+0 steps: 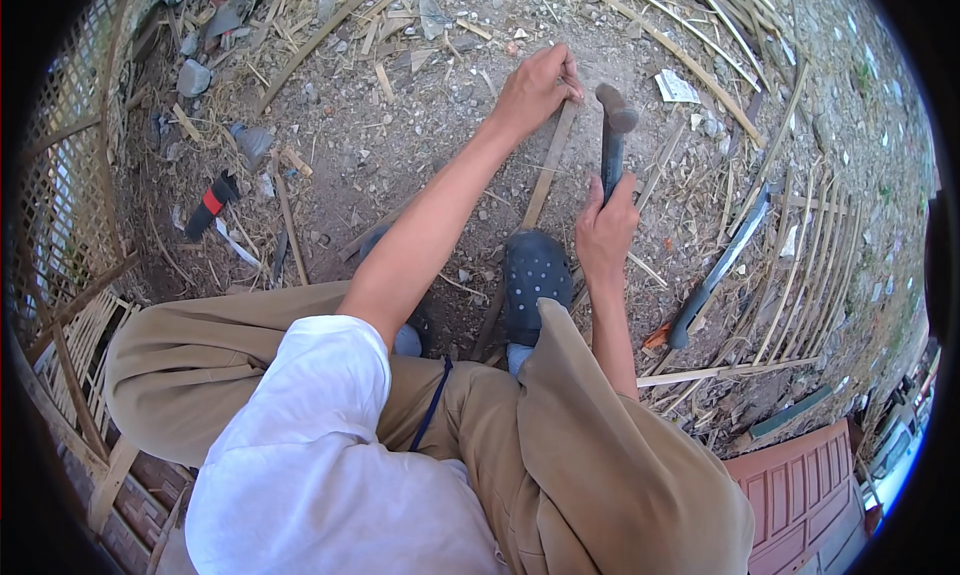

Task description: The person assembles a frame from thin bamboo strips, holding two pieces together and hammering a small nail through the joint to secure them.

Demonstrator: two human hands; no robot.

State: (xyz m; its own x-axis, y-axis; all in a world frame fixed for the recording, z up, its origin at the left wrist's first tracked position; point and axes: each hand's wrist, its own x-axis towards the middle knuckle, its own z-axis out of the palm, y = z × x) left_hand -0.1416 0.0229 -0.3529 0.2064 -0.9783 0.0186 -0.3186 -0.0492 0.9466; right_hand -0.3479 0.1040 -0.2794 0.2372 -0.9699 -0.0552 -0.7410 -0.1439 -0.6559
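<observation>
Right hand clasping metal hammer, left hand (pinched, contents unclear) at wooden strip.

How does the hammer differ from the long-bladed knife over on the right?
The hammer is held in the right hand; the knife lies on the ground. The hammer has a blunt, rounded head, while the knife has a long, narrow blade. Both have dark handles.
</observation>
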